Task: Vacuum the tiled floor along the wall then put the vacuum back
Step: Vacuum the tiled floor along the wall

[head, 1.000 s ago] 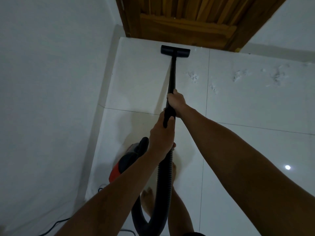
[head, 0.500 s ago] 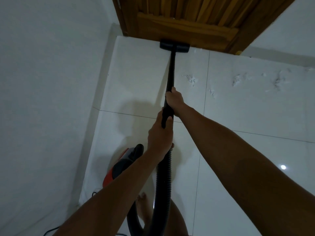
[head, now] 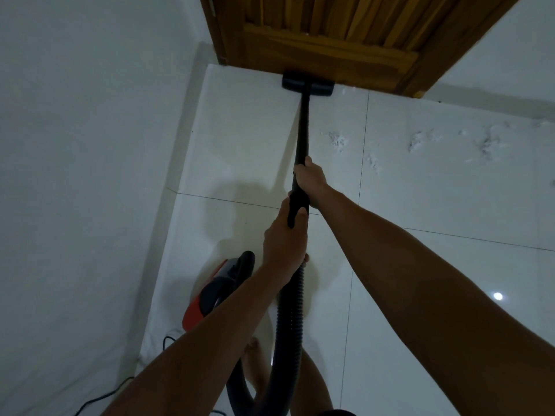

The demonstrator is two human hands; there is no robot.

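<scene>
Both hands hold the long black vacuum wand: the right hand ahead, the left hand behind where the ribbed black hose joins. Its flat black floor head sits at twelve o'clock against the wooden door. My view of the red-and-black canister, at seven o'clock on the white tiled floor, is partly blocked by the left forearm.

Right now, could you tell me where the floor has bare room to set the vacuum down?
Bare tiles lie right of the right arm, below the dust clumps. The strip along the left wall is crowded by the vacuum body, hose and cord.
</scene>
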